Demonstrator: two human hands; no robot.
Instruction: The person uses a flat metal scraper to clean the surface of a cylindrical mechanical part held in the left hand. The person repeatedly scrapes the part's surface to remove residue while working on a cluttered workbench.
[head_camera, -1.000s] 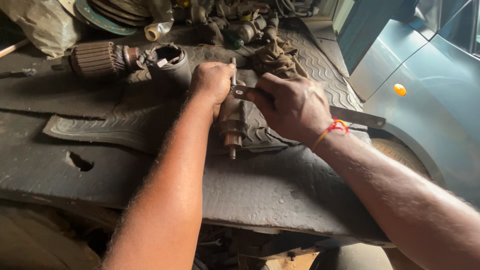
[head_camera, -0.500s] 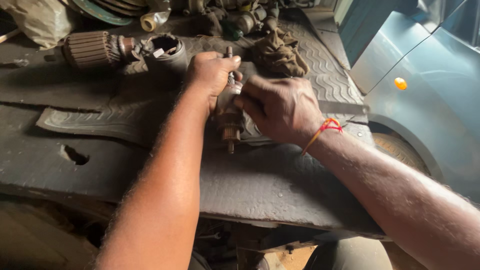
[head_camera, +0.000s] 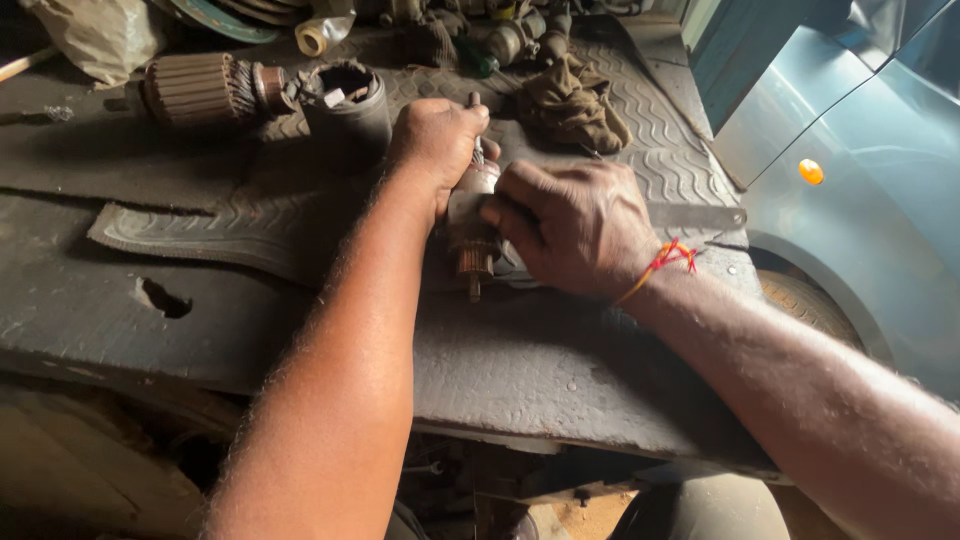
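Note:
A small metal motor part (head_camera: 470, 232) with a toothed gear and a thin shaft at its near end lies on a dark ribbed rubber mat (head_camera: 250, 225). My left hand (head_camera: 437, 140) is closed over its far end, around a thin metal tool that sticks up past my knuckles. My right hand (head_camera: 572, 225), with a red thread at the wrist, grips the part's right side. Most of the part is hidden under both hands.
A ribbed armature (head_camera: 200, 88) and a dark cylindrical housing (head_camera: 347, 100) lie at the back left. A brown rag (head_camera: 572, 100) and several greasy parts sit behind my hands. A flat metal strip (head_camera: 700, 215) lies to the right. A blue-grey car body (head_camera: 870, 180) stands at the right edge.
The view has shifted slightly and closed in. Both hands stay on the motor part; my left hand has closed tighter over its far end.

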